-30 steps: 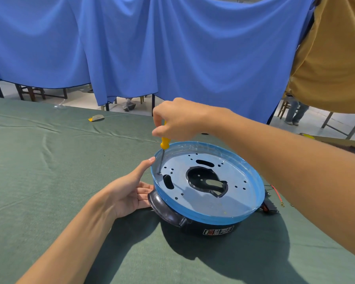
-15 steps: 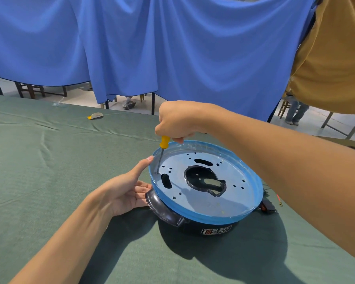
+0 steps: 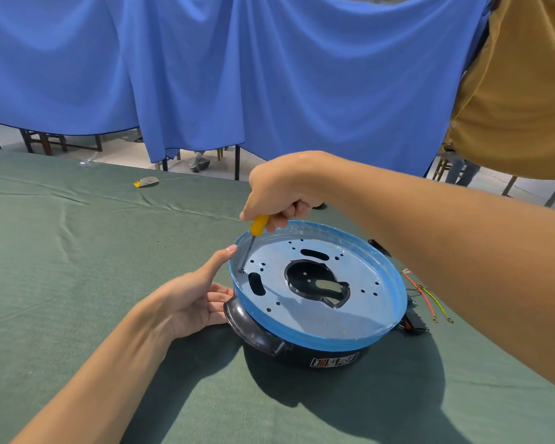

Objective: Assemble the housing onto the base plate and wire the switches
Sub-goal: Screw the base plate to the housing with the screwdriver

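A round metal base plate (image 3: 359, 302) with a blue film-covered rim lies on top of a black housing (image 3: 269, 341) on the green table. My right hand (image 3: 279, 190) grips a yellow-handled screwdriver (image 3: 252, 241) held nearly upright, its tip set in a hole at the plate's left edge. My left hand (image 3: 189, 302) rests against the housing's left side, fingers straight, the index fingertip touching the blue rim. Red and yellow-green wires (image 3: 426, 296) with ring terminals and a small black switch part (image 3: 414, 325) lie to the right of the housing.
A green cloth (image 3: 77, 251) covers the table. A small grey and yellow object (image 3: 146, 181) lies far left near the back edge. Blue curtains (image 3: 269, 75) hang behind. A person in a mustard shirt (image 3: 519, 91) stands at the right.
My right hand has turned on the screwdriver handle, the tip staying at the same hole. My left hand keeps its place against the housing.
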The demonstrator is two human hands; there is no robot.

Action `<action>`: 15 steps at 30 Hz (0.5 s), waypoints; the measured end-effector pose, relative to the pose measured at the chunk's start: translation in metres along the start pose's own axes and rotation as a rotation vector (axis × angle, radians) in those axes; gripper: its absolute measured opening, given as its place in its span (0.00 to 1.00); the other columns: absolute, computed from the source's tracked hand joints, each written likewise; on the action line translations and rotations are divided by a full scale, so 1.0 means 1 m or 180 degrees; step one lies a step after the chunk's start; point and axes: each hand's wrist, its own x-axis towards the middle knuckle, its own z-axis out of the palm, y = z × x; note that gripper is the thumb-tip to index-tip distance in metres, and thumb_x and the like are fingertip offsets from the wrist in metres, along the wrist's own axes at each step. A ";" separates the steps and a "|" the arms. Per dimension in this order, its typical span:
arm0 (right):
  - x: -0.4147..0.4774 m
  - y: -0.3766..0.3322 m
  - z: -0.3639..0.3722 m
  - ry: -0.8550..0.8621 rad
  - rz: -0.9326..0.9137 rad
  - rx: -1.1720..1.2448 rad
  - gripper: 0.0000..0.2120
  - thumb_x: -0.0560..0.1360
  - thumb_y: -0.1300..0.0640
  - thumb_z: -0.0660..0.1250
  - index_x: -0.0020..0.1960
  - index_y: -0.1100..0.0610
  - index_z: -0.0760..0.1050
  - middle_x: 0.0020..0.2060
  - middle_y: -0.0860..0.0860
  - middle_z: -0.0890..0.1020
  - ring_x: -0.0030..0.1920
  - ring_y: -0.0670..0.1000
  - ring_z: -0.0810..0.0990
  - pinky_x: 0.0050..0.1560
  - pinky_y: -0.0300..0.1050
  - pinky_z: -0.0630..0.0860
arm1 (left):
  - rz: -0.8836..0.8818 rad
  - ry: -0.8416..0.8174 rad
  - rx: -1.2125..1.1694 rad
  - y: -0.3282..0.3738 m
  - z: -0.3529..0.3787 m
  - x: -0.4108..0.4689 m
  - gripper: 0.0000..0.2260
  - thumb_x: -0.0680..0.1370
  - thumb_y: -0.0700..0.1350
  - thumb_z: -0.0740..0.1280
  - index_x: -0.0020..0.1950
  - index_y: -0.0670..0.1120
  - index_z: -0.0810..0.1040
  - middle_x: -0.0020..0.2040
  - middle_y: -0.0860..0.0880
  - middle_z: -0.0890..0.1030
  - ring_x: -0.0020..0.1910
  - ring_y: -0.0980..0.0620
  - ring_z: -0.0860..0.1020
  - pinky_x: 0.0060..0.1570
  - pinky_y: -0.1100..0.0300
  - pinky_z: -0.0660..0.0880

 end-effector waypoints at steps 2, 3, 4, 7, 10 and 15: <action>-0.004 -0.002 -0.003 -0.0126 -0.0081 -0.0097 0.16 0.78 0.48 0.65 0.41 0.60 0.74 0.29 0.52 0.72 0.27 0.51 0.65 0.26 0.38 0.63 | 0.0004 0.0009 -0.0017 0.000 0.000 0.000 0.33 0.63 0.62 0.75 0.48 0.33 0.77 0.29 0.42 0.78 0.27 0.47 0.79 0.30 0.57 0.80; -0.006 -0.003 -0.005 -0.0168 -0.0129 -0.0057 0.14 0.77 0.50 0.68 0.41 0.59 0.73 0.31 0.53 0.70 0.29 0.51 0.65 0.26 0.39 0.64 | 0.0005 0.0009 -0.0022 0.000 0.000 0.000 0.33 0.63 0.62 0.75 0.48 0.33 0.77 0.29 0.42 0.78 0.27 0.47 0.79 0.30 0.57 0.80; -0.008 -0.003 -0.007 -0.0160 -0.0217 -0.0046 0.11 0.76 0.53 0.69 0.41 0.59 0.72 0.32 0.53 0.70 0.29 0.51 0.65 0.26 0.39 0.64 | 0.0006 0.0004 -0.0027 0.000 0.000 0.001 0.33 0.63 0.62 0.75 0.48 0.33 0.77 0.29 0.42 0.78 0.27 0.47 0.79 0.31 0.57 0.80; -0.010 -0.005 -0.007 0.0179 -0.0585 -0.0646 0.08 0.75 0.55 0.71 0.46 0.60 0.77 0.31 0.50 0.77 0.32 0.52 0.74 0.29 0.38 0.70 | 0.0001 -0.0015 -0.0029 -0.001 -0.001 0.001 0.33 0.61 0.62 0.76 0.46 0.33 0.77 0.30 0.41 0.79 0.27 0.46 0.79 0.31 0.57 0.80; -0.008 -0.007 -0.004 0.0675 -0.0818 -0.1188 0.10 0.74 0.51 0.71 0.38 0.55 0.78 0.26 0.46 0.80 0.43 0.52 0.82 0.36 0.42 0.76 | 0.0001 -0.0018 -0.0026 -0.001 0.000 0.002 0.33 0.60 0.62 0.76 0.45 0.33 0.77 0.29 0.41 0.79 0.27 0.46 0.80 0.31 0.57 0.80; 0.001 -0.007 0.001 0.0723 -0.0591 -0.0882 0.20 0.77 0.51 0.62 0.28 0.56 0.74 0.18 0.46 0.76 0.25 0.50 0.73 0.29 0.39 0.69 | -0.0012 -0.0004 -0.0041 0.000 -0.001 0.002 0.35 0.60 0.62 0.76 0.47 0.32 0.77 0.34 0.39 0.81 0.29 0.44 0.81 0.31 0.55 0.80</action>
